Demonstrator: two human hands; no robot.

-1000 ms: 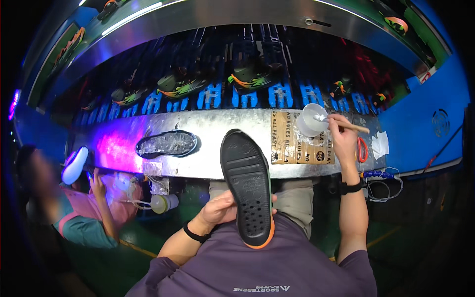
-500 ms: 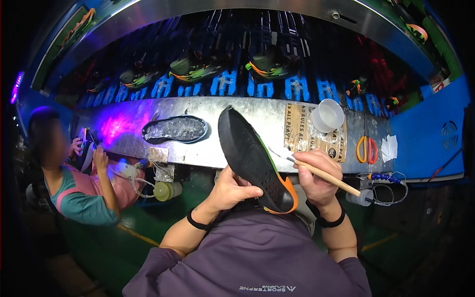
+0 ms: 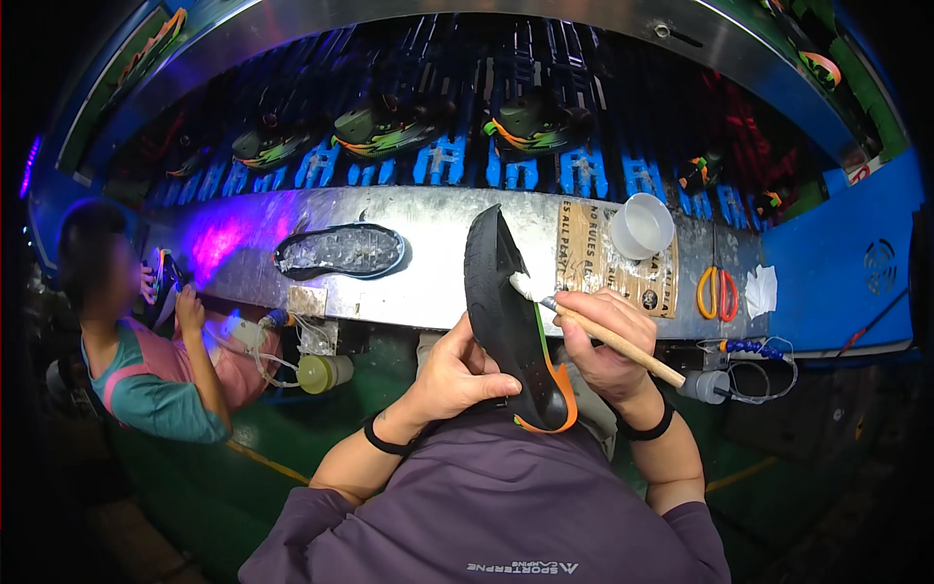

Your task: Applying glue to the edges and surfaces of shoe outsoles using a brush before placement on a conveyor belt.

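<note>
Black, curved shoe sole with green-and-orange edging (image 3: 514, 336) tilts at the near edge of the long, silvery metal worktop (image 3: 438, 200), hiding a stretch of it. Toward the worktop's right end lies printed brown cardboard (image 3: 584, 234); left of centre, a whitish-smeared dark sole (image 3: 341, 250). The left hand (image 3: 449, 378) has its fingers clasped on the black sole; the right hand's (image 3: 605, 365) curl tightly round a wooden-handled white brush (image 3: 623, 344), bristles overlapping the sole. Yellow-and-red-handled scissors (image 3: 728, 292), a translucent cup (image 3: 642, 227) on the cardboard and crumpled white paper (image 3: 761, 290) are rightward.

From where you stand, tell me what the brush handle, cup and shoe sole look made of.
Brush handle: smooth wood, apparently, from its tan colour. Cup: probably plastic, whitish and translucent. Shoe sole: likely rubber or foam, matte black with orange and green edging; can't tell which.
</note>
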